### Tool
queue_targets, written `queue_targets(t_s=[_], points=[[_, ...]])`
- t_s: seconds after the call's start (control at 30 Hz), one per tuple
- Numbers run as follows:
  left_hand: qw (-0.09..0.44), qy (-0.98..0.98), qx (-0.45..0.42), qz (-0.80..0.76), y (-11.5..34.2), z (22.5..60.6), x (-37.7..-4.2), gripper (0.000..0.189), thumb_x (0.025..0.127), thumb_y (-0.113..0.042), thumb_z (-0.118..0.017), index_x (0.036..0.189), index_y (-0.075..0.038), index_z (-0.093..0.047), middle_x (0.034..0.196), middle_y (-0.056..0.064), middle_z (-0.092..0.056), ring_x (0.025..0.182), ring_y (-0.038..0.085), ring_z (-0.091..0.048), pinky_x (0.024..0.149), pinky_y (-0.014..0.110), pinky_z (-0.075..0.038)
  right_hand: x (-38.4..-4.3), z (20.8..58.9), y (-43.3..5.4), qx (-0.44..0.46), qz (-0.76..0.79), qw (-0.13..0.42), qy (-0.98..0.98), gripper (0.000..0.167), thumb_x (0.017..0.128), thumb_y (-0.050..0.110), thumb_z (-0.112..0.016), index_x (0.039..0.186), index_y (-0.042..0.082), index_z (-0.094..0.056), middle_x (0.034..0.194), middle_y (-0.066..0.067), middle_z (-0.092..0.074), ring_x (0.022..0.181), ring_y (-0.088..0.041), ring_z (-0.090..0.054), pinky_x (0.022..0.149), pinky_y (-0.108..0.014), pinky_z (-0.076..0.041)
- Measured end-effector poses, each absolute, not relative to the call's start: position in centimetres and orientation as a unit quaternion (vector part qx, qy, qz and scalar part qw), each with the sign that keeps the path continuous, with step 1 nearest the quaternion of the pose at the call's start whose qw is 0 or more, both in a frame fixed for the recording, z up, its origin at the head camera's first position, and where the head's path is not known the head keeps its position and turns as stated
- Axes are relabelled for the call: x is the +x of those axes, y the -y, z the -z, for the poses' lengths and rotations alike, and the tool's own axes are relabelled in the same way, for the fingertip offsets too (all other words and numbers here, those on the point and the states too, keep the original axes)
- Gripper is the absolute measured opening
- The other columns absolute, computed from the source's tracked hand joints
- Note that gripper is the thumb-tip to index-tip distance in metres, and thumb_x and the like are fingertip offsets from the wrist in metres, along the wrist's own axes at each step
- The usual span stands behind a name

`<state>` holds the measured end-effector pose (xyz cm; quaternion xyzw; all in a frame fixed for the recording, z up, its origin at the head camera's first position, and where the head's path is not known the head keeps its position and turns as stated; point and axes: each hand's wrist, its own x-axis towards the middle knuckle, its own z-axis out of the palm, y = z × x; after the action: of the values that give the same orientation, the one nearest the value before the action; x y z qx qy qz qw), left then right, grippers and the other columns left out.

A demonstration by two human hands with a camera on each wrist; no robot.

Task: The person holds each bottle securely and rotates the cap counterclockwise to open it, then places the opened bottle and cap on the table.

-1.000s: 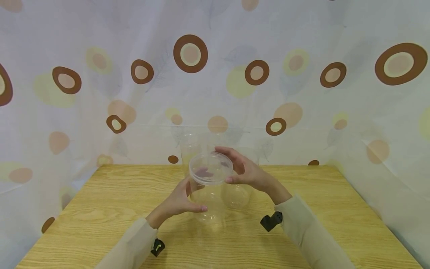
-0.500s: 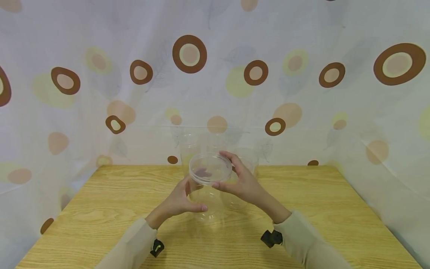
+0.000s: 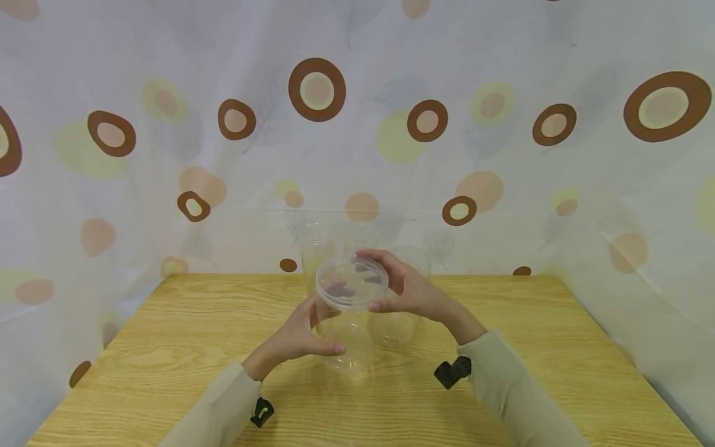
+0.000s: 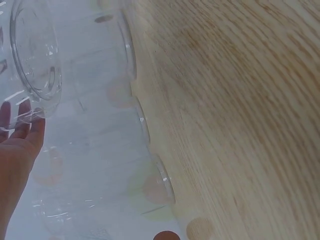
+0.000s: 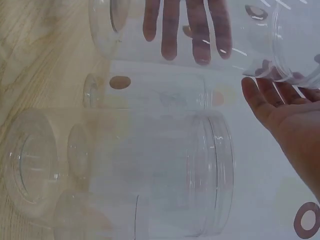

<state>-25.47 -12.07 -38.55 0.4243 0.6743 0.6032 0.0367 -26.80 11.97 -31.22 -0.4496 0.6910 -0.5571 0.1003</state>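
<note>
In the head view, a clear plastic jar (image 3: 352, 341) with a round screw lid (image 3: 352, 282) stands upright at the middle of the table. My left hand (image 3: 298, 332) holds its body from the left, thumb in front and fingers behind. Seen through the clear wall in the right wrist view are the left fingers (image 5: 170, 30). My right hand (image 3: 413, 292) grips the lid's right side, thumb at the near rim and fingers at the far rim. The left wrist view shows the jar's base (image 4: 37, 50) raised over the wood.
Behind the held jar stand several more clear jars: a tall jar (image 3: 315, 248) at the back left and a wide jar (image 3: 393, 326) at right. They rest on the wooden table (image 3: 503, 372). A patterned curtain (image 3: 357, 161) closes off the back and sides.
Half a second ago the right hand had turned around the lid, its thumb farther left; now it is back to the right. The left hand and jar have barely moved.
</note>
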Motion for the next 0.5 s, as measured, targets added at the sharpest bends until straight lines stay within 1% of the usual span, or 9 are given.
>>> queue_targets(t_s=[0.1, 0.27, 0.4, 0.5], points=[[0.04, -0.675, 0.426, -0.601, 12.1, 38.6, -25.5, 0.093, 0.068, -0.008, -0.079, 0.142, -0.005, -0.022, 0.142, 0.018, -0.032, 0.13, 0.034, -0.034, 0.102, 0.059, -0.03, -27.3, 31.1, -12.2, -0.463, 0.557, 0.13, -0.677, 0.08, 0.08, 0.011, -0.07, 0.142, 0.002, -0.021, 0.142, -0.017, -0.029, 0.126, -0.034, -0.033, 0.098, -0.041, -0.041], [0.039, -0.679, 0.425, -0.598, 12.1, 38.7, -25.5, 0.094, 0.068, -0.008, -0.079, 0.143, -0.007, -0.022, 0.143, 0.016, -0.032, 0.131, 0.026, -0.036, 0.102, 0.057, -0.031, -27.5, 31.1, -12.4, -0.466, 0.562, 0.156, -0.665, 0.081, 0.081, 0.009, -0.068, 0.143, 0.002, -0.017, 0.144, -0.016, -0.026, 0.126, -0.032, -0.034, 0.097, -0.036, -0.042], [0.033, -0.681, 0.418, -0.6, 12.1, 38.8, -25.5, 0.094, 0.068, -0.008, -0.08, 0.143, -0.01, -0.023, 0.143, 0.015, -0.034, 0.13, 0.018, -0.038, 0.102, 0.057, -0.031, -27.0, 31.1, -12.3, -0.46, 0.566, 0.133, -0.671, 0.083, 0.081, 0.012, -0.069, 0.144, 0.005, -0.016, 0.146, -0.013, -0.024, 0.128, -0.028, -0.031, 0.099, -0.027, -0.04], [0.028, -0.685, 0.408, -0.603, 12.1, 38.8, -25.5, 0.094, 0.068, -0.009, -0.08, 0.143, -0.013, -0.024, 0.142, 0.012, -0.035, 0.128, 0.013, -0.04, 0.102, 0.057, -0.031, -26.2, 31.1, -12.0, -0.448, 0.569, 0.086, -0.684, 0.085, 0.079, 0.015, -0.072, 0.144, 0.008, -0.018, 0.147, -0.011, -0.023, 0.13, -0.025, -0.03, 0.103, -0.025, -0.035]])
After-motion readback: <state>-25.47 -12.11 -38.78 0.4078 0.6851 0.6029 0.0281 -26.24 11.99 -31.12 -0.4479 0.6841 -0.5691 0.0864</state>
